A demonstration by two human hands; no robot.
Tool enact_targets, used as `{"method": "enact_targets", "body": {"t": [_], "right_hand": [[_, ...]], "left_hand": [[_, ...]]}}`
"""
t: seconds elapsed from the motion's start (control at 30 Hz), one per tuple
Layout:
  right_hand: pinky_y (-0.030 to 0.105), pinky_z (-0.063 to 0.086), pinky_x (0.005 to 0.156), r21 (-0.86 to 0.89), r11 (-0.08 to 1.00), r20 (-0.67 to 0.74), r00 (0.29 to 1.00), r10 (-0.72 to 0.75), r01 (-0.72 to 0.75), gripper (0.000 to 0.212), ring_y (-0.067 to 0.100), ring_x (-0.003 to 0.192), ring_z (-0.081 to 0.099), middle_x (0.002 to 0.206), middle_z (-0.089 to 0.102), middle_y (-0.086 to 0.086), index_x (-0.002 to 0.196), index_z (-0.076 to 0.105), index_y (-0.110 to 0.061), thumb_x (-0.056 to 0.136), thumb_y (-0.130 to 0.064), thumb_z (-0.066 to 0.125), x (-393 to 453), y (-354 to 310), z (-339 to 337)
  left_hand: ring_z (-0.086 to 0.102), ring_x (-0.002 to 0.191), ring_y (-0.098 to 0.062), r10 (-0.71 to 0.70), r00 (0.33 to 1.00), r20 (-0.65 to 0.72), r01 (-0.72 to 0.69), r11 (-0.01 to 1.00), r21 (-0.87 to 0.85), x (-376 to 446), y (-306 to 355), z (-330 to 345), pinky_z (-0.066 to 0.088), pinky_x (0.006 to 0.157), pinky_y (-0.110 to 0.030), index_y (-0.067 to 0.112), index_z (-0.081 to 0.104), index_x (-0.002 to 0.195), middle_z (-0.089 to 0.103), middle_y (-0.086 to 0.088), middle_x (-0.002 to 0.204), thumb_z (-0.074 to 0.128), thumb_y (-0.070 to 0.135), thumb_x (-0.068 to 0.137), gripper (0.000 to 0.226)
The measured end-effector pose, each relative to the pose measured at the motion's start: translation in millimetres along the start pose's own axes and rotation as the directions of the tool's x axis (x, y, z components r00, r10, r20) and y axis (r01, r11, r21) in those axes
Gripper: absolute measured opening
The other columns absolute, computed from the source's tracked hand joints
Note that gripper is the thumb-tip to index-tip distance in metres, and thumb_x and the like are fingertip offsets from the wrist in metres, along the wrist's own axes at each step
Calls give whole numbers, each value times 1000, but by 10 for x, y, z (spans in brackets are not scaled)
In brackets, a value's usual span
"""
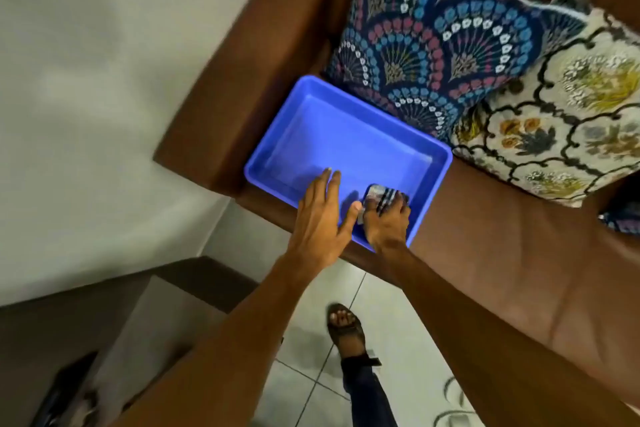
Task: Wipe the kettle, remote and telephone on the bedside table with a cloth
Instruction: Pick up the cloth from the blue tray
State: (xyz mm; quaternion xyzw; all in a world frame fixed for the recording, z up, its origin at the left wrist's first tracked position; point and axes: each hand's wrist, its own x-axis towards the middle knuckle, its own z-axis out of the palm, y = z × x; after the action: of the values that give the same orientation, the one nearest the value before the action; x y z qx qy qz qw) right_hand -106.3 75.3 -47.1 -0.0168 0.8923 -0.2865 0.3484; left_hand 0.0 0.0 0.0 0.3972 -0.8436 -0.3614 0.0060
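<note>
A blue plastic tray rests on a brown sofa seat. Inside its near right corner lies a folded checked cloth, and my right hand is closed over it from above. My left hand hovers flat and open over the tray's near edge, fingers spread, its thumb close to the cloth. The kettle, remote and telephone are not clearly in view.
The brown sofa carries a blue patterned cushion and a cream floral cushion behind the tray. A dark wooden table stands at lower left by the white wall. My sandalled foot is on the tiled floor.
</note>
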Motion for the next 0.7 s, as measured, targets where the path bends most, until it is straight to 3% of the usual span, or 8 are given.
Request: {"method": "enact_targets", "body": {"t": [0.23,0.43,0.6,0.7], "right_hand": [[54,31,128,92,970,-147,960,237,-225,73,43,158,32,176,20,19,168,23,-3,107,-24,57,392,230,438],[57,38,121,-29,961,-247,933,261,-277,88,41,154,34,167,33,19,167,22,-5,99,-24,74,585,372,529],[54,50,114,50,936,-151,924,353,-349,93,43,149,45,162,41,22,156,35,1,88,-34,88,657,365,489],[48,53,111,53,931,-100,926,364,-361,85,42,143,53,157,48,19,150,48,-4,88,-50,84,678,319,420]], "left_hand": [[19,159,-27,-47,975,217,32,997,74,140,-377,646,27,126,-47,14,21,164,16,-9,174,38,33,111,59],[17,160,-28,-49,981,190,42,998,40,231,-431,762,26,127,-46,9,25,162,18,-11,173,41,17,110,55],[24,158,-28,-49,988,144,57,997,-50,125,-440,677,31,126,-45,9,28,161,25,-13,171,46,10,108,56],[24,158,-26,-40,996,80,45,997,-62,70,-462,560,29,126,-44,8,31,160,29,-12,169,45,12,109,53]]}}
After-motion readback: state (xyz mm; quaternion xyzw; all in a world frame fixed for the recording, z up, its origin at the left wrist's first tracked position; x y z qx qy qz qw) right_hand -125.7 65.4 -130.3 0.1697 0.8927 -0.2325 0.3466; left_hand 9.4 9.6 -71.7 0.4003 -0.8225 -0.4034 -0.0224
